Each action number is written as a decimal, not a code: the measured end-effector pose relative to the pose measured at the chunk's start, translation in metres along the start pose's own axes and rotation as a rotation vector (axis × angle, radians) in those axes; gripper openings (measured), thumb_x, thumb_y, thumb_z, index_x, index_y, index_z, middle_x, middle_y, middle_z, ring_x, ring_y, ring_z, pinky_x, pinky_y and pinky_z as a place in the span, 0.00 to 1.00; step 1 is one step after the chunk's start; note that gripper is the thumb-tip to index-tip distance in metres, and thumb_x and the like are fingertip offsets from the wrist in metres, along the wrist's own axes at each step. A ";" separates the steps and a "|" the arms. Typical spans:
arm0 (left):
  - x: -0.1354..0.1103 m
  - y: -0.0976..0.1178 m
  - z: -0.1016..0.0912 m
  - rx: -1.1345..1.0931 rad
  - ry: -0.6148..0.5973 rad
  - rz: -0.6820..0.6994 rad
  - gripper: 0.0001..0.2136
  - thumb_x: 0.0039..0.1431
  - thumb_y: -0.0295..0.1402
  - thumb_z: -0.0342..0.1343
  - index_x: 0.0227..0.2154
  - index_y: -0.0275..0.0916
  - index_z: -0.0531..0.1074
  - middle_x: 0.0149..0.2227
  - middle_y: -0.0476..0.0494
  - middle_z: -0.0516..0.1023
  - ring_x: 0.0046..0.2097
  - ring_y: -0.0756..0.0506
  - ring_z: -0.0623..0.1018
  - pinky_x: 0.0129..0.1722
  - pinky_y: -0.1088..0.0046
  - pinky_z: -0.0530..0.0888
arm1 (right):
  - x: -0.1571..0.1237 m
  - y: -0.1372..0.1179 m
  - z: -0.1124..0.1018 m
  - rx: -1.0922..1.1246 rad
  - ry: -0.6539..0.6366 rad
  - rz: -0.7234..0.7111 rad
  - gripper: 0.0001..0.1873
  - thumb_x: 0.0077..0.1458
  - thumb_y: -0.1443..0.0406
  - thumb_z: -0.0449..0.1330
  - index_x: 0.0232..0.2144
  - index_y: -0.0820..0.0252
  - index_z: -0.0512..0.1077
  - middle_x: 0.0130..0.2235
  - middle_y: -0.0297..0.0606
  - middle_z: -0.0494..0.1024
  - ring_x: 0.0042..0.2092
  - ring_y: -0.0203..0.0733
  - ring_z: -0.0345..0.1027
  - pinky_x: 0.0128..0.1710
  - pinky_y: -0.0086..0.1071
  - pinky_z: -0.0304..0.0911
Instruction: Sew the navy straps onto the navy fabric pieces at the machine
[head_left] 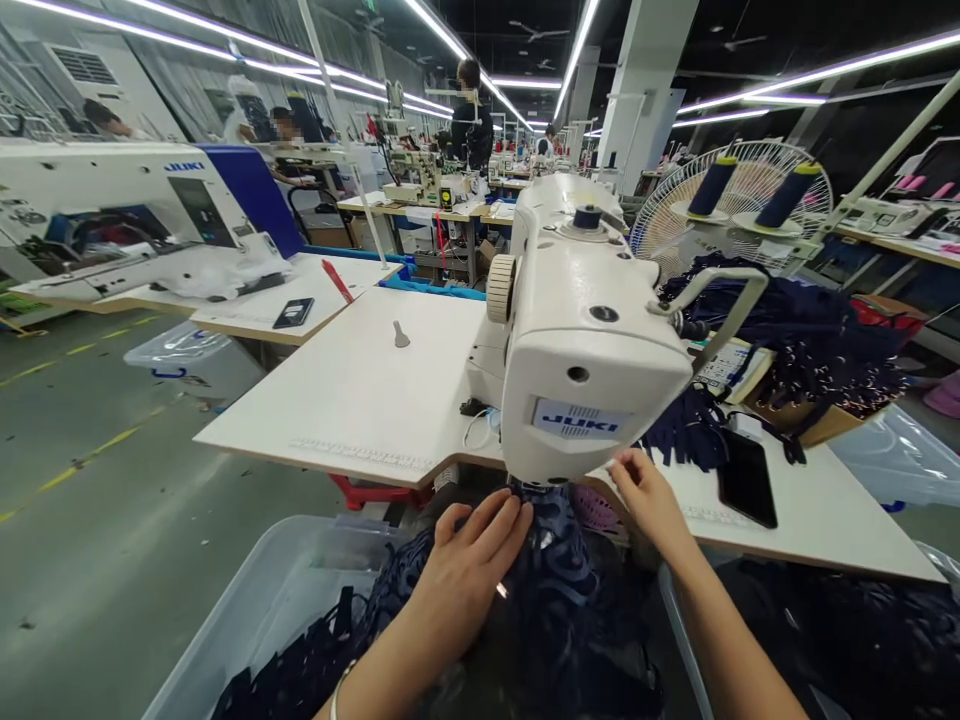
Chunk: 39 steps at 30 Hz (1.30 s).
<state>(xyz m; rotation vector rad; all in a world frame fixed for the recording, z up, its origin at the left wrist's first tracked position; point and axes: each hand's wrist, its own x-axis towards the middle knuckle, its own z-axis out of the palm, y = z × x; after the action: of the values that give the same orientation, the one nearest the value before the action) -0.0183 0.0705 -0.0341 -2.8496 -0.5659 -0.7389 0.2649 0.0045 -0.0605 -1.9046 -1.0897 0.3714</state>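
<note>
A white JUKI sewing machine [577,330] stands on a white table [360,390] in front of me. Dark navy lace fabric [555,560] lies under the machine head and spills down toward me. My left hand [469,565] rests flat on this fabric just below the needle area, fingers stretched out and together. To the right of the machine head, my right hand [649,495] presses on the fabric's edge with its fingers curled. The needle itself is hidden behind the machine head.
A clear plastic bin [247,620] with navy pieces sits at lower left. A black phone [746,478] lies on the table at right, near a heap of navy fabric [810,340], two thread cones and a fan [739,195]. Other machines and people work behind.
</note>
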 end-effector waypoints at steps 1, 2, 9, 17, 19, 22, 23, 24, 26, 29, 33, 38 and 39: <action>0.000 0.001 0.000 0.006 -0.003 -0.001 0.24 0.60 0.21 0.44 0.58 0.39 0.66 0.54 0.41 0.72 0.59 0.42 0.66 0.53 0.67 0.58 | 0.010 0.014 -0.007 -0.022 0.031 0.037 0.15 0.58 0.53 0.52 0.33 0.58 0.67 0.30 0.35 0.73 0.32 0.42 0.68 0.35 0.35 0.63; 0.001 0.002 0.000 0.007 -0.003 -0.003 0.24 0.59 0.20 0.44 0.58 0.39 0.66 0.54 0.41 0.72 0.59 0.43 0.66 0.53 0.67 0.57 | 0.020 0.027 -0.014 -0.049 0.068 0.082 0.15 0.58 0.54 0.52 0.33 0.59 0.68 0.29 0.36 0.73 0.31 0.42 0.68 0.35 0.36 0.63; 0.005 0.009 -0.003 -0.051 0.009 -0.008 0.21 0.63 0.20 0.42 0.57 0.38 0.65 0.54 0.43 0.73 0.58 0.44 0.66 0.53 0.66 0.55 | 0.070 0.081 -0.031 -0.122 0.231 0.246 0.11 0.58 0.60 0.61 0.32 0.62 0.68 0.32 0.32 0.70 0.32 0.35 0.65 0.34 0.33 0.64; 0.015 0.012 -0.013 -0.021 -0.045 0.136 0.11 0.66 0.26 0.46 0.44 0.34 0.72 0.57 0.38 0.68 0.59 0.43 0.66 0.58 0.66 0.61 | 0.040 0.062 -0.041 0.328 0.033 0.284 0.23 0.35 0.48 0.68 0.22 0.55 0.64 0.21 0.29 0.65 0.22 0.36 0.61 0.22 0.32 0.63; 0.015 0.013 -0.019 -0.034 -0.077 0.205 0.09 0.65 0.25 0.46 0.38 0.33 0.72 0.59 0.35 0.65 0.61 0.42 0.65 0.61 0.67 0.60 | 0.019 0.049 -0.040 0.441 0.006 0.286 0.25 0.34 0.45 0.67 0.27 0.54 0.67 0.26 0.31 0.68 0.23 0.36 0.62 0.21 0.31 0.64; 0.012 0.017 -0.033 -0.012 -0.191 0.187 0.06 0.63 0.25 0.51 0.40 0.30 0.71 0.62 0.30 0.61 0.63 0.39 0.63 0.63 0.65 0.58 | -0.014 0.019 -0.031 0.631 -0.060 0.361 0.25 0.35 0.46 0.69 0.30 0.54 0.69 0.24 0.30 0.67 0.20 0.32 0.56 0.14 0.26 0.55; 0.011 0.019 -0.039 -0.007 -0.246 0.174 0.08 0.62 0.28 0.54 0.41 0.29 0.70 0.63 0.28 0.59 0.64 0.38 0.61 0.64 0.64 0.58 | -0.024 0.007 -0.026 0.699 -0.110 0.409 0.25 0.37 0.47 0.70 0.31 0.55 0.69 0.22 0.28 0.65 0.18 0.30 0.52 0.13 0.24 0.52; 0.010 0.021 -0.043 -0.017 -0.296 0.165 0.12 0.61 0.32 0.57 0.43 0.28 0.70 0.64 0.26 0.56 0.65 0.36 0.59 0.64 0.62 0.58 | -0.032 -0.005 -0.021 0.749 -0.159 0.431 0.24 0.40 0.48 0.70 0.31 0.55 0.69 0.19 0.26 0.62 0.18 0.29 0.50 0.14 0.23 0.50; 0.010 0.025 -0.049 -0.090 -0.351 0.135 0.27 0.56 0.47 0.61 0.48 0.28 0.67 0.64 0.24 0.55 0.66 0.34 0.56 0.63 0.61 0.59 | -0.043 -0.028 -0.007 0.778 -0.292 0.432 0.20 0.47 0.49 0.67 0.34 0.56 0.68 0.17 0.23 0.58 0.17 0.27 0.49 0.16 0.22 0.50; 0.016 0.028 -0.042 -0.217 -0.278 0.008 0.43 0.51 0.61 0.55 0.57 0.28 0.59 0.60 0.28 0.64 0.62 0.38 0.64 0.60 0.63 0.64 | -0.045 -0.048 0.012 0.729 -0.362 0.304 0.18 0.52 0.51 0.65 0.36 0.56 0.68 0.19 0.24 0.62 0.18 0.28 0.54 0.18 0.23 0.52; 0.027 0.027 -0.025 -0.155 -0.173 -0.079 0.14 0.66 0.39 0.52 0.46 0.34 0.66 0.45 0.40 0.74 0.48 0.45 0.74 0.50 0.68 0.72 | -0.036 -0.057 0.027 0.584 -0.267 0.158 0.19 0.53 0.50 0.63 0.35 0.56 0.67 0.24 0.30 0.70 0.25 0.35 0.64 0.24 0.28 0.60; 0.025 0.021 -0.033 -0.298 -0.224 0.048 0.10 0.67 0.25 0.46 0.48 0.32 0.66 0.45 0.40 0.74 0.50 0.46 0.73 0.54 0.69 0.71 | -0.039 -0.053 0.031 0.266 -0.094 0.077 0.21 0.52 0.45 0.59 0.31 0.56 0.65 0.27 0.32 0.71 0.29 0.40 0.64 0.30 0.34 0.59; 0.022 0.020 -0.034 -0.336 -0.208 0.064 0.12 0.67 0.24 0.44 0.50 0.30 0.65 0.49 0.38 0.72 0.53 0.45 0.71 0.56 0.69 0.69 | -0.042 -0.052 0.031 0.213 -0.080 0.073 0.21 0.53 0.45 0.59 0.30 0.56 0.65 0.27 0.33 0.71 0.29 0.40 0.64 0.31 0.34 0.59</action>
<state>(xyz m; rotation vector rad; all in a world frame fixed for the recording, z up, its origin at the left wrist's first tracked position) -0.0074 0.0515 0.0056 -3.2652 -0.4049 -0.5770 0.1939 -0.0005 -0.0429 -1.7561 -0.9920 0.5863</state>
